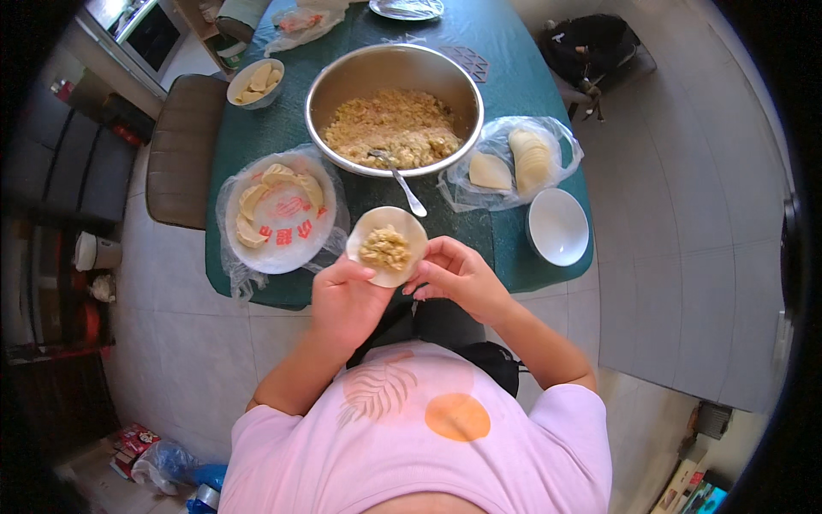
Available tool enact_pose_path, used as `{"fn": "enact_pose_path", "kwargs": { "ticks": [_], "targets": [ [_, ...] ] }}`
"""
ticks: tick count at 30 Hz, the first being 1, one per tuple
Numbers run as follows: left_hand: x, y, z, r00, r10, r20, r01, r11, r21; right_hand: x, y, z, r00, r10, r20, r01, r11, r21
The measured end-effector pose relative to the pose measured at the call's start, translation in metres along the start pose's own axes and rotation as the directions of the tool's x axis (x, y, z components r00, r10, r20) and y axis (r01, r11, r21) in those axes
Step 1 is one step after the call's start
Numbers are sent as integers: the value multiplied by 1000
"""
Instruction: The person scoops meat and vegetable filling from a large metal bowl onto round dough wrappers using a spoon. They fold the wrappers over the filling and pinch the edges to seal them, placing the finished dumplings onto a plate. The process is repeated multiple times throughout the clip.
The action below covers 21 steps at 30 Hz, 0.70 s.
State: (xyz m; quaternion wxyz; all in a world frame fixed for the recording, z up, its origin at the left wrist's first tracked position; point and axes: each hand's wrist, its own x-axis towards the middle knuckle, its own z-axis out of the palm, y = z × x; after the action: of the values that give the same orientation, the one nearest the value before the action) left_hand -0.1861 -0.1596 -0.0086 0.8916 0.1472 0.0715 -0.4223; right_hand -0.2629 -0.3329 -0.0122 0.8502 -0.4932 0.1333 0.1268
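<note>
A round dumpling wrapper with a mound of pale chopped filling on it lies in my left hand, thumb over its lower left edge. Fingers of my right hand pinch the wrapper's lower right edge. Just beyond stands a large steel bowl of filling, a metal spoon leaning out over its near rim. To the left, several folded dumplings curve along the inside of a plastic-covered plate. At the right, a stack of wrappers and a loose wrapper rest on a plastic bag.
An empty white bowl stands near the table's right edge. A smaller bowl of dumplings is at the far left of the green-covered table. A brown chair adjoins the left side; a black bag sits beyond the right.
</note>
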Motion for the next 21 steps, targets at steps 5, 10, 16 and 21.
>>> {"fn": "enact_pose_path", "kwargs": {
  "ticks": [5, 10, 16, 21],
  "targets": [
    [7, -24, -5, 994, -94, 59, 88, 992, 92, -15, 5, -20, 986, -73, -150, 59, 994, -92],
    [17, -37, -8, 959, -282, -2, 281, 957, 75, -37, -9, -38, 978, -58, -200, 19, 981, -192],
    [24, -53, -17, 913, -408, 0, 408, 913, 24, -65, -24, -70, 817, -456, -352, -29, 577, -816],
    [38, -69, -8, 882, -472, -21, 472, 881, 24, -61, -40, -139, 804, -523, -284, -405, -130, -905]
  ]
}}
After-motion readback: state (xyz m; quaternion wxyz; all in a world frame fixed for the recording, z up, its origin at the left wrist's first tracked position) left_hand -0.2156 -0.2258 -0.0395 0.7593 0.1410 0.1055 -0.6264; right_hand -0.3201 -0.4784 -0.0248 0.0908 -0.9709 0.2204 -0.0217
